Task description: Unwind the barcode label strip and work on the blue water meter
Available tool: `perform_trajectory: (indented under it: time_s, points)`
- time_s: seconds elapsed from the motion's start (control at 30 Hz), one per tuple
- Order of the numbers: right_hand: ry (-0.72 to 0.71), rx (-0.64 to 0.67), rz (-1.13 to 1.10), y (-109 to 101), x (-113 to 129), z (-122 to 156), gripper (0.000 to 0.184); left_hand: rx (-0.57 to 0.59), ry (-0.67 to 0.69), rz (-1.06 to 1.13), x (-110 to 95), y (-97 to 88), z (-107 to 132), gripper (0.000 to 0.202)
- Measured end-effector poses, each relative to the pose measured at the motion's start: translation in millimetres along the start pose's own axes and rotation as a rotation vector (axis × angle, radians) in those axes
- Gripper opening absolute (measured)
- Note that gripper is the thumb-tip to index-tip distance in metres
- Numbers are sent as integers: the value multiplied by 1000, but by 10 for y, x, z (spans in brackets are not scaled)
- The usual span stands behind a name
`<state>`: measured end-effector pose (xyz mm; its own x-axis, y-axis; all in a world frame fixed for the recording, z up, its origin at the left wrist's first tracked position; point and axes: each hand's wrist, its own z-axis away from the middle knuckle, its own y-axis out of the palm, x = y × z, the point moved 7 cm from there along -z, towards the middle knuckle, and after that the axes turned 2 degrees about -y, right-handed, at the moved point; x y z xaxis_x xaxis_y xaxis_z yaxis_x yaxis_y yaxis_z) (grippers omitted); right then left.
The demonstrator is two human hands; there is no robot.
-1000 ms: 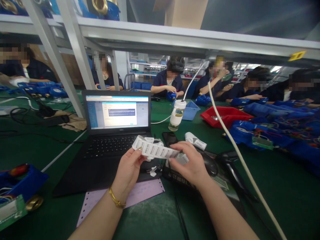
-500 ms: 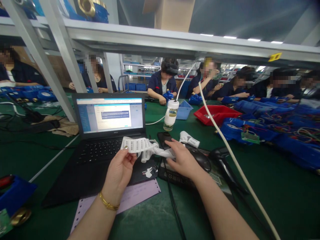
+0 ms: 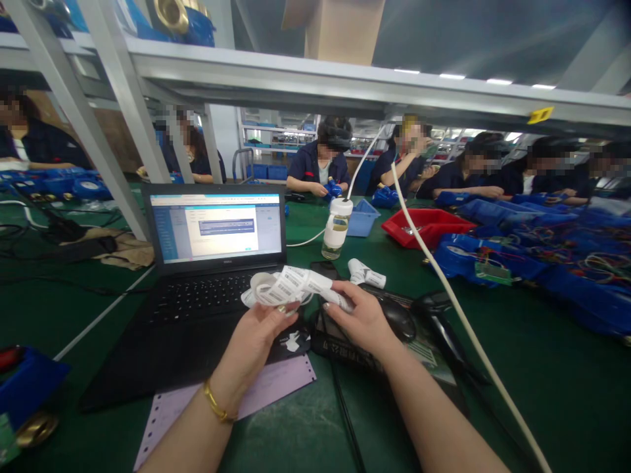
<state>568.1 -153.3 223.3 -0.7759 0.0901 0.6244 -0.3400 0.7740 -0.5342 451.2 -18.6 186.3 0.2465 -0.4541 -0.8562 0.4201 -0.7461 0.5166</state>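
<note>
A loosely curled strip of white barcode labels (image 3: 290,284) stretches between my hands, over the right edge of the laptop keyboard. My left hand (image 3: 263,332) is closed on the strip's lower left part, thumb on top. My right hand (image 3: 362,318) grips the strip's right end between thumb and fingers. The black laptop (image 3: 192,295) stands open with a dialog box on its screen. Just right of my right hand lies a black mouse (image 3: 398,316). A second roll of white labels (image 3: 367,272) lies behind it, and a dark phone (image 3: 324,268) is partly hidden behind the strip.
A black barcode scanner (image 3: 446,332) lies right of the mouse. Beyond stand a bottle (image 3: 337,230), a blue bin (image 3: 362,218) and a red bin (image 3: 424,226). A pale cable (image 3: 444,282) slants across the right side. Blue meters (image 3: 493,263) crowd the right. Several co-workers sit opposite.
My left hand has moved right, gathering the label strip into loops closer to my right hand. My right hand has shifted slightly and now grips the strip's end. The second roll has moved slightly left.
</note>
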Motion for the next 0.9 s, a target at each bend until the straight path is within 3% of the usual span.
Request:
perform_trajectory:
  time_s: [0.1,0.2,0.27,0.43,0.53,0.9]
  points:
    - [-60,2,2,73,133,41,29,129,-87,-147,124,111,38,47]
    - [-174,28,58,167,279,95,32,280,-75,-215,193,242,47,41]
    - [-247,49,115,230,360,136,33,306,-51,-206,218,277,29,39]
    - [-273,91,159,292,438,180,41,178,56,-173,158,211,-24,35]
    - [-240,94,66,264,441,173,46,123,32,-70,129,180,-24,32]
    - [-133,59,-115,186,371,125,39,-25,57,27,-9,16,-23,27]
